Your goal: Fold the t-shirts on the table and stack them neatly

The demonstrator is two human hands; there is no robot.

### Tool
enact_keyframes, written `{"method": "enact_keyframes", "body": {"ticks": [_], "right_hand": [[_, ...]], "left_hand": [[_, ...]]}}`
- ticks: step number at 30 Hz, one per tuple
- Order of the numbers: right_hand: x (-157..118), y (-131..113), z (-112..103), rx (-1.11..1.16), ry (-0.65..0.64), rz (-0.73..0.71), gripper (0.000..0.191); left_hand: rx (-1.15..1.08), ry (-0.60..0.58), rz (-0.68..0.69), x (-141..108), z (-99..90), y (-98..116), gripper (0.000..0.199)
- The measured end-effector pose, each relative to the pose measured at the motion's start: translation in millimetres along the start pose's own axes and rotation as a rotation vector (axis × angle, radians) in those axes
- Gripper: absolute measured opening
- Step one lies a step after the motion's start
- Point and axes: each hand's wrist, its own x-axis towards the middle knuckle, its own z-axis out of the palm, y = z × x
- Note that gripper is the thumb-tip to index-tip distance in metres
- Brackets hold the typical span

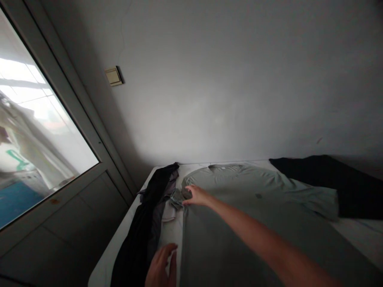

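Observation:
A grey-green T-shirt (227, 223) lies spread out, its collar towards the wall and one sleeve stretched to the right. Its left sleeve (177, 198) is bunched up. My right hand (195, 196) reaches across the shirt to that sleeve, thumb and fingers apart, touching the cloth there. Lower down, my left hand (163, 265) hovers by the shirt's left edge with its fingers bent and apart, nothing visible in them. Part of the left hand is cut off by the bottom of the view.
Dark clothes (140, 227) lie along the left side of the white surface (104, 255). Black cloth (353, 187) lies at the right. A wall (215, 99) with a light switch (113, 76) stands behind; a glazed door (98, 191) is on the left.

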Motion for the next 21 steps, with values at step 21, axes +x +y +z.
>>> {"method": "enact_keyframes", "body": {"ticks": [21], "right_hand": [[5.7,6.0,76.1,0.454,0.331,-0.13,0.028]], "left_hand": [[-0.149,0.032,-0.011,249.7,-30.7,11.9,0.028]]}}
